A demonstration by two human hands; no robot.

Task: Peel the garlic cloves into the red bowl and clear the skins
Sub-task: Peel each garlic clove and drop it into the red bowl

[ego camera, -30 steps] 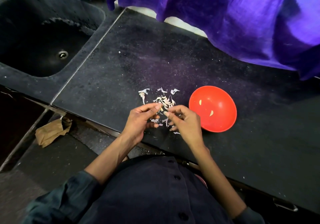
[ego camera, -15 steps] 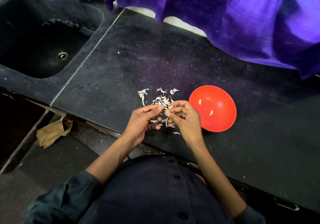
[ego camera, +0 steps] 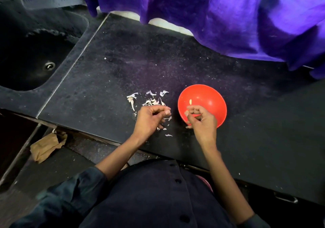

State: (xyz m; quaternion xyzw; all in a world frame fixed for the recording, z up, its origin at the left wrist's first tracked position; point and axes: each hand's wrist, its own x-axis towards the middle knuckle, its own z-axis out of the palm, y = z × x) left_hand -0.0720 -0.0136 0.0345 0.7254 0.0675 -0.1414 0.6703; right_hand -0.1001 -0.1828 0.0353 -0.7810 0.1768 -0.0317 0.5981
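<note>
**Two hands, one red bowl, a scatter of skins**

One red bowl (ego camera: pixel 209 102) sits on the black counter (ego camera: pixel 109 72), round, smooth and shiny like plastic. Inside it I can count one peeled clove (ego camera: pixel 190 101), a small pale oval lying with its long axis roughly up and down in the view; more may be hidden behind the hand.

The right hand (ego camera: pixel 202 120) hangs over the near left part of the bowl, fingers curled, pinching a small pale piece (ego camera: pixel 186 112) at the fingertips, which looks like a second clove. It is too small to tell which way it points.

The left hand (ego camera: pixel 151 120) is just beside the bowl, apart from the right hand, over the pile of skins (ego camera: pixel 151 101). Its fingers are bent with the tips drawn together; whether they hold a flake I cannot tell.

The skins are thin, papery, whitish curls and slivers, more than a dozen, loose on the counter to the left of the bowl, a few under and near the left hand.

The counter is matt, speckled stone. One dark sink (ego camera: pixel 35 58) with a metal drain lies to the far left, one purple cloth (ego camera: pixel 228 16) hangs at the back, and one crumpled brown paper bag (ego camera: pixel 47 145) lies on the floor.
</note>
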